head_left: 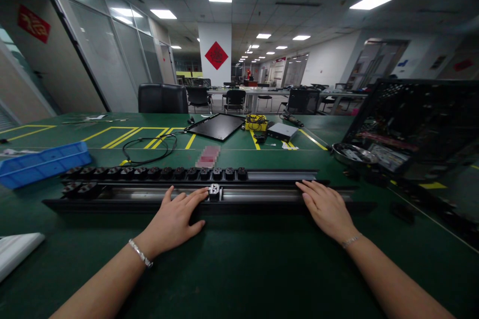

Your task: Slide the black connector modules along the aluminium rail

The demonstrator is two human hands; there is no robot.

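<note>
A long black and silver rail [262, 194] lies across the green table in front of me. My left hand [175, 219] rests flat on its near edge, fingers spread, with the fingertips beside a small black socket module [214, 190] seated in the rail's channel. My right hand [325, 207] lies flat and open on the rail further right. A second rail [284, 175] behind it carries a row of several black socket modules [157, 173]. Two more modules [80, 189] sit at the left end of the near rail.
A blue plastic tray [43, 162] sits at the left. A black cable loop [149, 147], a dark flat panel [217, 125], a yellow item [256, 122] and a small grey box [282, 131] lie farther back. An open computer case [415, 124] and a metal bowl [352, 154] stand at the right.
</note>
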